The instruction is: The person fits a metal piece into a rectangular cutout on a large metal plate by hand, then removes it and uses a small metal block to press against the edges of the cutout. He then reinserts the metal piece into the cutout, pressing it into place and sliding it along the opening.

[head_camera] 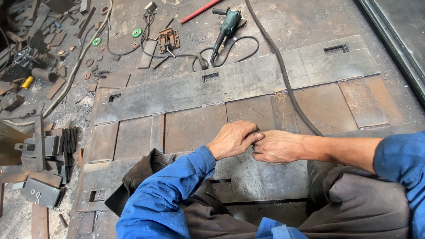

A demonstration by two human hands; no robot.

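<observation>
down low, both hands meet over the broad welded assembly of rusty flat steel plates point(195, 128) lying on the workshop floor. the left hand point(232, 139), coming out of a rolled blue cotton sleeve, is curled into a loose fist with its knuckles up, and its fingertips press against those of the right hand point(276, 146). the right forearm is bare, reaching in from the right, with the fingers bunched narrow. whether anything small is pinched between the two hands cannot be told, as the fingers hide the spot. the hands sit just above the middle of the plates, near the front edge. the steel is dull brown and grey, scuffed, with rough weld seams between rectangular panels and small rectangular slots cut through the long strips. a thick black rubber cable point(283, 71) snakes across the plates toward the right wrist. farther back, a green and black angle grinder point(226, 27) lies on the dusty concrete, well apart from the hands. dark stacked metal offcuts point(48, 150) sit at the left.
</observation>
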